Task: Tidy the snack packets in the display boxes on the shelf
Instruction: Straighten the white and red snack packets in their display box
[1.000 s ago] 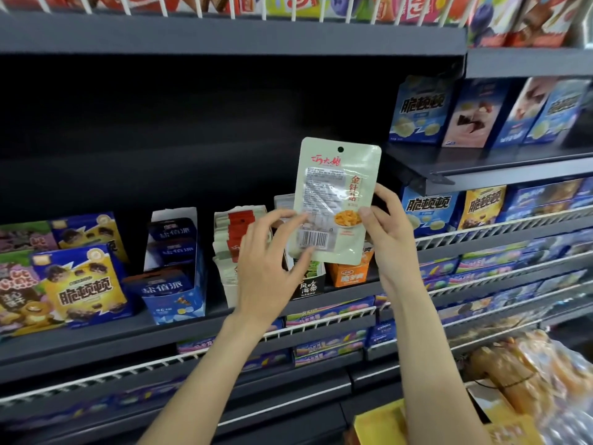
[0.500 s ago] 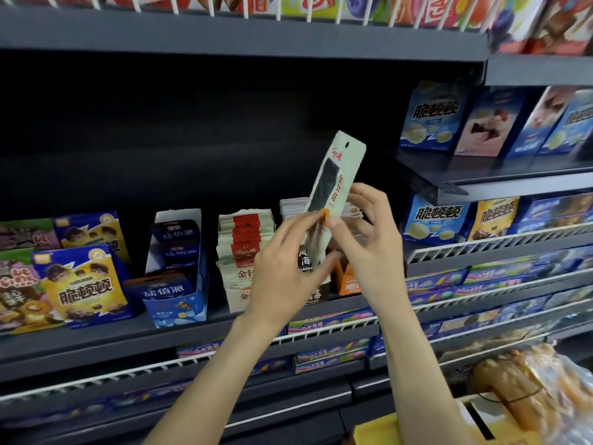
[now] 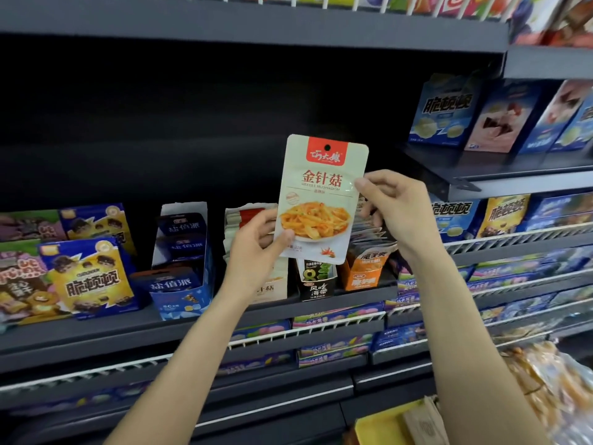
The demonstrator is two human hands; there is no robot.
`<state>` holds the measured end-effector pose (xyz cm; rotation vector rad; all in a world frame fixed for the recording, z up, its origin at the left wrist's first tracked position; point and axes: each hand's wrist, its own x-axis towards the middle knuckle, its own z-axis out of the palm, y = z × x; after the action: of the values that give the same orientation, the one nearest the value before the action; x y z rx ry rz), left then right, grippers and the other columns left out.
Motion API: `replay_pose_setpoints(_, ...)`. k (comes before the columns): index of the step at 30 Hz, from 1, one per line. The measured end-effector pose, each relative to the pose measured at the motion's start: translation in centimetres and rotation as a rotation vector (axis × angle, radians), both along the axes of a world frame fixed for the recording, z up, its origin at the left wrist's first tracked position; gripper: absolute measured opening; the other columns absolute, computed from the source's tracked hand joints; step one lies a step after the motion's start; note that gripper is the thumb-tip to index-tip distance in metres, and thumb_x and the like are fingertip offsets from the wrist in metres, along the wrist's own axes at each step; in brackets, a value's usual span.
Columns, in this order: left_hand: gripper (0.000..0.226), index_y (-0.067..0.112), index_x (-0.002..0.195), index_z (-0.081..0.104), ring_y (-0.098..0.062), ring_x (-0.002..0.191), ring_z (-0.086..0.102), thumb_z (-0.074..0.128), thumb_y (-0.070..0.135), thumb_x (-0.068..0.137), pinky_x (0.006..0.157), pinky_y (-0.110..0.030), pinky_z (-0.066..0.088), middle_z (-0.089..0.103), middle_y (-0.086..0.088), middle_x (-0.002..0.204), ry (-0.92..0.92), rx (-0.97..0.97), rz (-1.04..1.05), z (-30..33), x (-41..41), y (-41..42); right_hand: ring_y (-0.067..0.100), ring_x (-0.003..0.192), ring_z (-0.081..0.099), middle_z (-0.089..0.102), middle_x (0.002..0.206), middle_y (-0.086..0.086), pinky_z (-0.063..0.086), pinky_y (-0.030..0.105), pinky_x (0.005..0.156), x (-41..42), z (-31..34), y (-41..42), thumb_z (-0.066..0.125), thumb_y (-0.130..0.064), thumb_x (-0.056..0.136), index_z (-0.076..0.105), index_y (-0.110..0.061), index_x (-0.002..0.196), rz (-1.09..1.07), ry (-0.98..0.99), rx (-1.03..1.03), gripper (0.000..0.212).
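A pale needle-mushroom snack packet with a red top label is held upright in front of the shelf, its printed front facing me. My left hand pinches its lower left corner and my right hand pinches its right edge. Behind it on the dark shelf stand the display boxes: a white one with matching packets, a black seaweed box and an orange box with packets leaning back.
A blue display box and blue-and-gold biscuit bags stand to the left. Blue boxes fill a higher shelf at right. Wire-fronted shelves run below. A yellow box and bagged bread lie at bottom right.
The packet has been turned round between both hands: its back with the barcode faced me, then its edge, and now its front. Both hands kept their hold.
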<state>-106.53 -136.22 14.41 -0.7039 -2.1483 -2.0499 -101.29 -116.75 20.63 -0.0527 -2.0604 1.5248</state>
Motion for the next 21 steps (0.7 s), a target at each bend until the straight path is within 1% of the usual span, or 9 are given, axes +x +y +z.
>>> replay_pose_setpoints(1, 0.027, 0.02, 0.113, 0.059, -0.001, 0.096, 0.064, 0.063, 0.01, 0.089, 0.076, -0.014, 0.051, 0.067, 0.009, 0.106, -0.002, -0.006, -0.001, 0.1, 0.0, -0.2, 0.003, 0.048, 0.054, 0.069, 0.07, -0.004, 0.04, 0.015, 0.044, -0.2, -0.1, -0.2, 0.06, -0.015, 0.094, 0.067, -0.015, 0.093, 0.008, 0.001, -0.01, 0.008)
replay_pose_setpoints(3, 0.024, 0.023, 0.109, 0.062, 0.001, 0.09, 0.065, 0.065, 0.012, 0.088, 0.071, -0.014, 0.052, 0.068, 0.009, 0.1, 0.004, -0.022, 0.011, 0.2, -0.1, -0.7, 0.005, 0.054, 0.06, 0.071, 0.077, -0.003, 0.044, 0.016, 0.046, -0.5, -0.2, -0.3, 0.057, -0.015, 0.096, 0.065, -0.014, 0.092, 0.022, -0.022, -0.071, 0.009)
replay_pose_setpoints(5, 0.022, 0.018, 0.111, 0.065, -0.003, 0.087, 0.067, 0.064, 0.013, 0.089, 0.066, -0.018, 0.054, 0.07, 0.007, 0.096, 0.011, -0.033, 0.045, 0.2, -0.3, -1.8, 0.008, 0.057, 0.064, 0.071, 0.076, -0.002, 0.048, 0.018, 0.05, -0.8, -0.2, -0.3, 0.055, -0.015, 0.096, 0.064, -0.01, 0.096, 0.026, -0.033, -0.138, 0.01)
replay_pose_setpoints(6, 0.022, 0.018, 0.111, 0.067, -0.005, 0.089, 0.067, 0.063, 0.016, 0.09, 0.068, -0.02, 0.055, 0.071, 0.007, 0.097, 0.049, -0.067, 0.082, 0.0, -0.5, -2.6, 0.01, 0.058, 0.066, 0.07, 0.076, -0.002, 0.05, 0.018, 0.052, -1.0, -0.2, -0.2, 0.055, -0.015, 0.097, 0.063, -0.009, 0.097, 0.019, -0.022, -0.154, 0.01)
replay_pose_setpoints(10, 0.021, 0.023, 0.112, 0.067, 0.002, 0.099, 0.06, 0.058, 0.029, 0.094, 0.086, -0.018, 0.048, 0.067, 0.016, 0.107, 0.379, -0.417, 0.268, -1.9, -1.8, -7.2, 0.016, 0.071, 0.072, 0.073, 0.09, -0.001, 0.056, 0.022, 0.062, -1.5, -0.2, 0.2, 0.051, -0.017, 0.099, 0.06, -0.014, 0.094, -0.021, 0.066, -0.169, 0.01)
replay_pose_setpoints(13, 0.037, 0.018, 0.115, 0.066, -0.005, 0.105, 0.056, 0.046, 0.042, 0.095, 0.088, -0.02, 0.043, 0.062, 0.012, 0.109, 0.519, -0.662, 0.237, -2.9, -2.4, -9.4, 0.018, 0.078, 0.073, 0.072, 0.097, 0.002, 0.056, 0.023, 0.065, -2.0, -0.4, -0.2, 0.05, -0.018, 0.099, 0.058, -0.014, 0.095, -0.012, 0.104, -0.18, 0.009)
replay_pose_setpoints(16, 0.046, 0.017, 0.119, 0.064, -0.005, 0.108, 0.054, 0.038, 0.046, 0.095, 0.088, -0.025, 0.045, 0.063, 0.008, 0.112, 0.533, -0.752, 0.179, -3.0, -3.0, -10.1, 0.02, 0.08, 0.073, 0.072, 0.099, 0.005, 0.057, 0.024, 0.068, -2.8, -0.8, -0.8, 0.051, -0.02, 0.099, 0.057, -0.011, 0.1, 0.019, 0.115, -0.199, 0.011)
replay_pose_setpoints(19, 0.041, 0.021, 0.119, 0.064, 0.002, 0.105, 0.053, 0.037, 0.045, 0.1, 0.087, -0.019, 0.043, 0.06, 0.016, 0.111, 0.477, -0.759, 0.127, -2.2, -3.8, -10.1, 0.019, 0.08, 0.073, 0.071, 0.1, 0.005, 0.057, 0.025, 0.069, -3.6, -1.3, -1.8, 0.05, -0.02, 0.099, 0.057, -0.011, 0.099, 0.061, 0.102, -0.232, 0.011)
replay_pose_setpoints(21, 0.038, 0.023, 0.114, 0.065, -0.001, 0.099, 0.058, 0.037, 0.043, 0.099, 0.082, -0.021, 0.047, 0.064, 0.015, 0.107, 0.399, -0.816, 0.074, -1.4, -4.8, -9.9, 0.017, 0.08, 0.073, 0.071, 0.1, 0.005, 0.057, 0.023, 0.068, -4.2, -1.9, -2.5, 0.05, -0.019, 0.1, 0.057, -0.009, 0.101, 0.084, 0.081, -0.258, 0.012)
